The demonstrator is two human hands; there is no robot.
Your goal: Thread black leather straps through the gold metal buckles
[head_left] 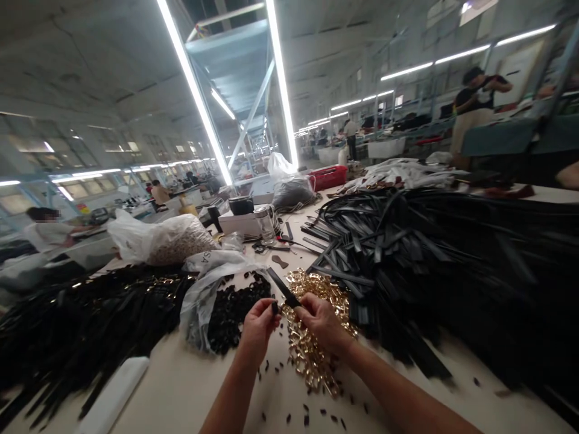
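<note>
My left hand [259, 328] is closed, pinching a small black loop [274, 307] between thumb and fingertips. In my right hand [324, 320] is a flat black strap [281, 286], whose length slants up and away to the left. The two hands are close together but apart. Beneath and beside the right hand spreads a pile of gold metal buckles [312, 355]. Left of my left hand, many small black loops [233, 310] lie in and around an opened clear plastic bag [198, 319].
Long black straps [384, 253] are heaped on the right. Black straps with gold fittings [90, 313] cover the left side, near a white bar-shaped object [113, 395]. A glass jar [266, 226] and a filled plastic bag [163, 238] stand farther back. A person [477, 105] stands at far right.
</note>
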